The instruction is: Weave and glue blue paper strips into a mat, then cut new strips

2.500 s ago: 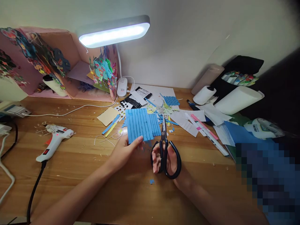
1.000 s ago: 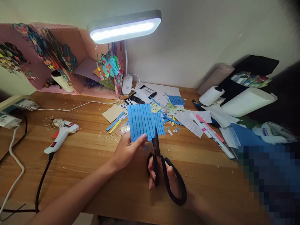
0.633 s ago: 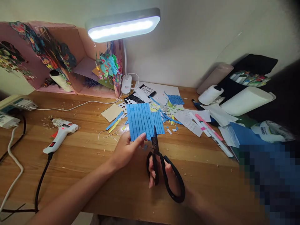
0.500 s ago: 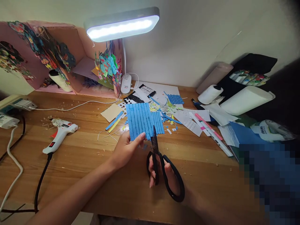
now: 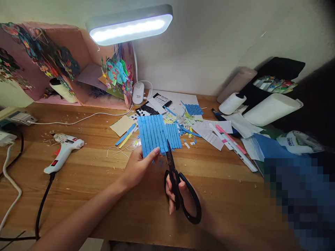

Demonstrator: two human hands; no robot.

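My left hand (image 5: pixel 138 165) pinches the lower edge of a blue sheet (image 5: pixel 151 134) marked with dark, roughly parallel lines. The sheet is held above the table, its marked face toward me. My right hand (image 5: pixel 174 193) has its fingers through the handles of black scissors (image 5: pixel 171 164). The blades point up and lie at the sheet's lower right edge; whether they bite into it I cannot make out. Behind the held sheet, a second blue lined piece (image 5: pixel 174 136) shows. Blue and yellow strips (image 5: pixel 126 136) are to the left of the sheet.
A white glue gun (image 5: pixel 64 151) with a black cord lies at left. Paper scraps (image 5: pixel 192 120) and a blue brick-patterned piece (image 5: pixel 193 109) are at the back. Pens (image 5: pixel 235 150) and white rolls (image 5: pixel 273 108) stand or lie at right. A lit lamp (image 5: pixel 131 28) hangs over the table.
The scissors' handles are closer together and the blades look more closed. The whole view has shifted slightly; the left hand still holds the blue sheet.
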